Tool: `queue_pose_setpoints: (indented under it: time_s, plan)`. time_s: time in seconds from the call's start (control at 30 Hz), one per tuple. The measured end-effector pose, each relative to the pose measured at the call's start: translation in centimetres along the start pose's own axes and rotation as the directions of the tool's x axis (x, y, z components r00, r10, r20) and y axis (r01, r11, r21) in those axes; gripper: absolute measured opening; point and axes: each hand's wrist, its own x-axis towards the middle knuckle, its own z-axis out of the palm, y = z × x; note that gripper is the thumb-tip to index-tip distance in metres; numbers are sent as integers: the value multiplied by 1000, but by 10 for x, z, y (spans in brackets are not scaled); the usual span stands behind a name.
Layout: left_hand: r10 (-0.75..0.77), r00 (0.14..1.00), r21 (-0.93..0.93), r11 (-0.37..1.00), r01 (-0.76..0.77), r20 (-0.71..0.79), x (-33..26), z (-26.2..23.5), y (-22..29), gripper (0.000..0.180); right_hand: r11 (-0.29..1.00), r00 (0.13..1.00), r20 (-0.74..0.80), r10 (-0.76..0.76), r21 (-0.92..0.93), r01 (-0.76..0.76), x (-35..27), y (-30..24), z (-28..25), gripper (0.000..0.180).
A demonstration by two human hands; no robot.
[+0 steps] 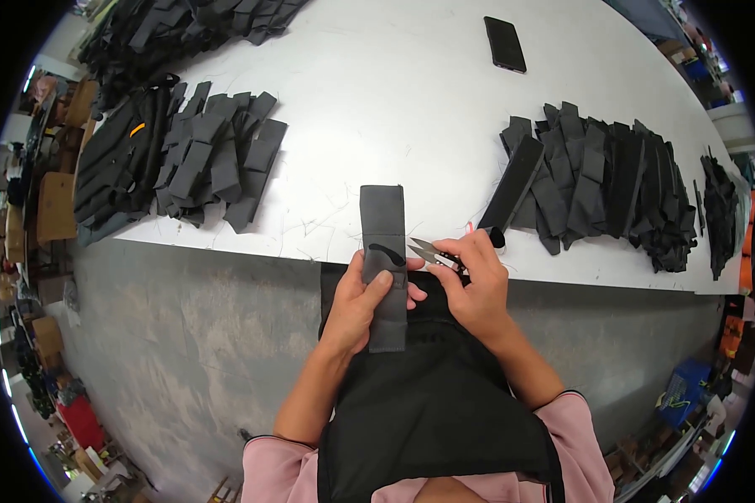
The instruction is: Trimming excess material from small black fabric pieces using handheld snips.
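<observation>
My left hand (359, 303) grips a dark grey fabric strap (383, 210) by its middle, thumb on top. The strap stands lengthwise away from me, across the table's near edge, and a dark loop of fabric shows above the thumb. Just to its right, my right hand (478, 272) is closed around small thread snips (446, 260). The snips' blades are parted and point left at the strap, close to its edge. Part of the snips is hidden under my right fingers.
Piles of grey straps lie on the white table (344, 126): a left pile (218, 159), a right pile (596, 180) and a far-left heap (193, 25). Beside the left pile is a black bag (122, 168). A black phone (505, 44) rests at the back. Loose threads litter the tabletop.
</observation>
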Motion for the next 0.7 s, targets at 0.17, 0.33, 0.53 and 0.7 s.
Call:
queue_pose_setpoints:
  time_s: [0.17, 0.33, 0.53, 0.7]
  plan:
    - [-34, 999, -70, 997, 33, -17, -3, 1, 3, 33, 997, 998, -15, -62, -48, 62, 2, 2, 5, 21]
    - [-27, 999, -61, 998, 25, -23, -3, 2, 5, 32, 977, 993, 42, 107, 181, -113, 1, 5, 7, 20]
    - [-42, 999, -50, 998, 41, -27, -3, 4, 4, 31, 979, 992, 40, 120, 161, -125, 1, 4, 7, 19]
    - [-67, 998, -78, 995, 66, -9, -6, 5, 4, 30, 996, 998, -36, -43, -83, 40, 0, -1, 9, 22]
